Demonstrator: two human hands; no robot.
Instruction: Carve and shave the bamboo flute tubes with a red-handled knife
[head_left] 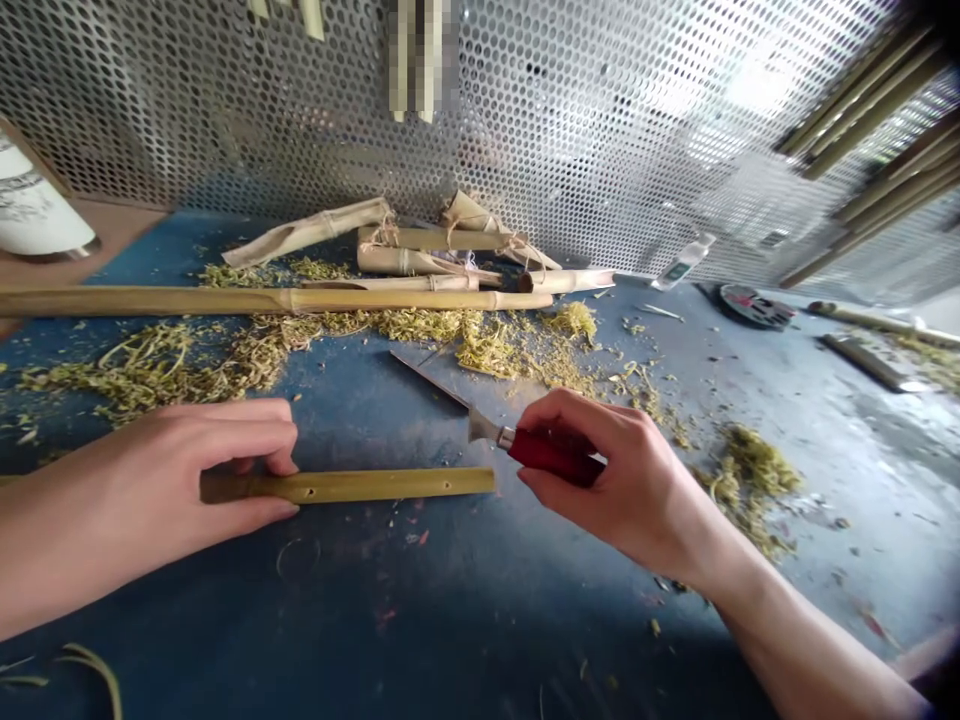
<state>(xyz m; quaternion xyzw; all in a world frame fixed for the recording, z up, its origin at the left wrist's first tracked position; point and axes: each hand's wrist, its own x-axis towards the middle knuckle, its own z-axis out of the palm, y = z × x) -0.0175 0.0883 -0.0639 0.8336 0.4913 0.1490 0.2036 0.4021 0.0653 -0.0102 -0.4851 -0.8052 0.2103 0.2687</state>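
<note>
Left hand (191, 450) — clasping tube (382, 485) | right hand (626, 470) — gripping tool (484, 427) | tube crosswise, free end just left of right hand

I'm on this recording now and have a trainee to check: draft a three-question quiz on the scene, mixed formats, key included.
1. True or false: the red-handled tool is in the left hand.
2. How many small holes show in the bamboo stick between the left fingertips and its end?
3. Which lies between the long bamboo pole and the perforated metal sheet?
A) the bamboo stick
B) the tied bamboo pieces
C) the red-handled tool

Key: 1 false, the right hand holds it; 2 two; 3 B.
</note>
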